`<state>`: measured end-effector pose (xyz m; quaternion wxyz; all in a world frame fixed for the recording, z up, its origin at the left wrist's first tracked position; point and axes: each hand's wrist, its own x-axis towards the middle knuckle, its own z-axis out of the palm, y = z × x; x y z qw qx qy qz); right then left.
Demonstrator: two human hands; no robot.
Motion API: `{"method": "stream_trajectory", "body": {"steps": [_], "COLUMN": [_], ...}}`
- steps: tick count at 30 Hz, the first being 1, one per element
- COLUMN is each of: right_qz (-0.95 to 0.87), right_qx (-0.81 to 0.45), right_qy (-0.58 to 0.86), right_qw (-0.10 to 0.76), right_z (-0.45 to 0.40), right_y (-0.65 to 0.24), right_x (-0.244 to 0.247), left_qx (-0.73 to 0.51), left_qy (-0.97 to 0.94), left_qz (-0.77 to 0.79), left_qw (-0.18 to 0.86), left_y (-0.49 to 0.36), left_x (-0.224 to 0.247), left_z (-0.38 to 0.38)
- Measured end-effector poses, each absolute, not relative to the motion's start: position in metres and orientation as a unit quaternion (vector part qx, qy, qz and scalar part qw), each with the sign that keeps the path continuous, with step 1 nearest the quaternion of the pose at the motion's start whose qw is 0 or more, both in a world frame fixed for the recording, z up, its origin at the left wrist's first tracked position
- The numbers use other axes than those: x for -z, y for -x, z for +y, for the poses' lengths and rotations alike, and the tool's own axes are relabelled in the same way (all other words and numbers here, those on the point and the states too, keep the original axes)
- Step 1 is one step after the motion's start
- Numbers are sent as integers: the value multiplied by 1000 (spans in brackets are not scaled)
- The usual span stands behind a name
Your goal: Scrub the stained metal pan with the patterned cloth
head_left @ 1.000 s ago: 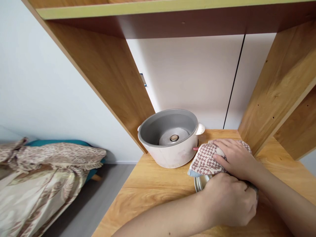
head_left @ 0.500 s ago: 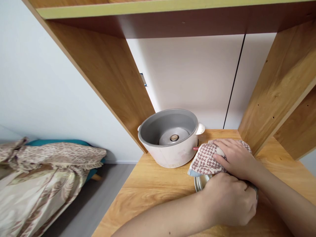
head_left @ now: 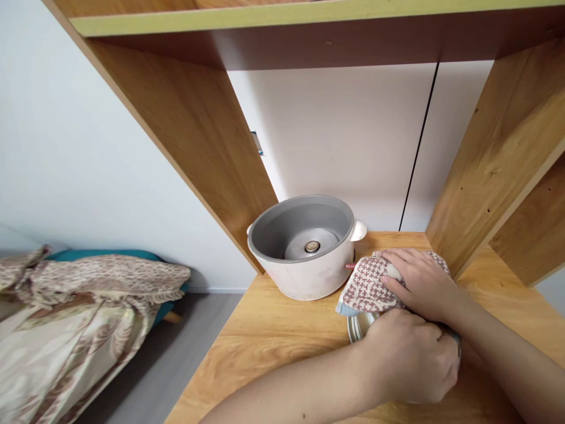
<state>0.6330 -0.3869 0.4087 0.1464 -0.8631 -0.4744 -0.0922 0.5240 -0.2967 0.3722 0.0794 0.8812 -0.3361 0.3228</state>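
My left hand (head_left: 410,353) is closed around a metal container (head_left: 361,325) that lies on the wooden surface; only its ridged silvery end shows at the left of the fist. Just beyond, my right hand (head_left: 419,280) lies with spread fingers on a folded brown-and-white patterned cloth (head_left: 373,285), pressing it from above. What is under the cloth is hidden. Left of the cloth stands a white rice cooker body (head_left: 304,280) with a grey inside, no lid and no inner pot, its heating plate (head_left: 300,244) showing.
The wooden surface (head_left: 238,321) lies between upright wooden panels, with a shelf (head_left: 309,47) overhead. A white wall with a black line is behind. At the lower left, a patterned cover (head_left: 101,306) drapes over teal furniture on the grey floor.
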Motion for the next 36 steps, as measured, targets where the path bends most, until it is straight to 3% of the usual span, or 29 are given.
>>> {"method": "stream_trajectory", "body": {"steps": [21, 36], "right_qz": [-472, -479], "right_qx": [80, 95], "right_qy": [866, 859], "right_qw": [144, 153], "right_z": [-386, -386], "right_y": [-633, -634], "right_x": [-410, -407], "left_qx": [-386, -363], "left_qy": [-855, -868], "left_qz": [-329, -328], "left_qw": [105, 89], "left_y": [-525, -524], "left_x": [-368, -370], "left_z": [-298, -298]}}
